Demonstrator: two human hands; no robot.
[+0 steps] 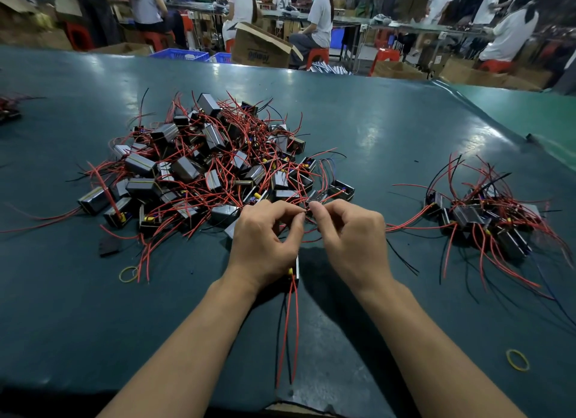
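— What are the hands gripping?
— The left hand [265,240] and right hand [352,240] each pinch a thin red lead [312,240] between thumb and forefinger. Its black box [297,268] lies under the left wrist.
— Best handling?
— Probably pinching near the tips, clear of the big heap [202,168].
— Around them?
— A green table mat [374,131], a smaller heap [480,218], a yellow rubber band [517,360], and seated workers [318,22] behind.
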